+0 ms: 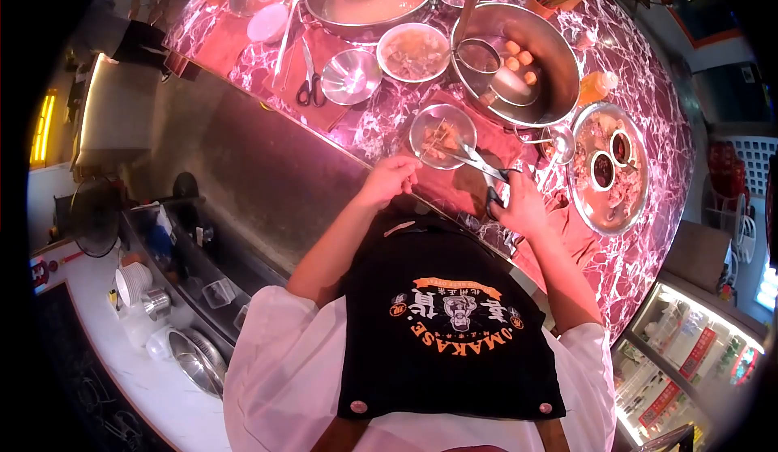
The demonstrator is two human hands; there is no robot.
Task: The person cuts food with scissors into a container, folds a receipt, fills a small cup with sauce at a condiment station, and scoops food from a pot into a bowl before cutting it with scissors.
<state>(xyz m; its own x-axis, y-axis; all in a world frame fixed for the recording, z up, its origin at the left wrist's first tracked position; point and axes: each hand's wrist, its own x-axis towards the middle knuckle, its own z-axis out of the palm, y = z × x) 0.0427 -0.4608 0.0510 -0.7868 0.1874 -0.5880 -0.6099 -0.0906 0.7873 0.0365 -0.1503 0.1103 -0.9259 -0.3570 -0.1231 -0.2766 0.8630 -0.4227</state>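
My right hand (523, 202) is closed around the black handles of a pair of scissors (483, 165). Their metal blades are partly apart and point over the rim of a small clear bowl (468, 120). Inside that bowl lie pieces of food (442, 138) with what look like thin sticks. At the bowl's near-left side, my left hand (393, 179) has its fingers pinched together; what they hold, if anything, is too small to make out. Just behind the bowl stands a white-rimmed bowl (413, 52) of food in liquid.
A large metal pot (559, 87) with round balls and ladles stands behind the bowl, another pot (324, 10) farther left. On the right is a metal tray (585, 202) of food with two sauce cups. Second scissors (309, 87) and a metal bowl (351, 77) lie left on the marbled counter (389, 128).
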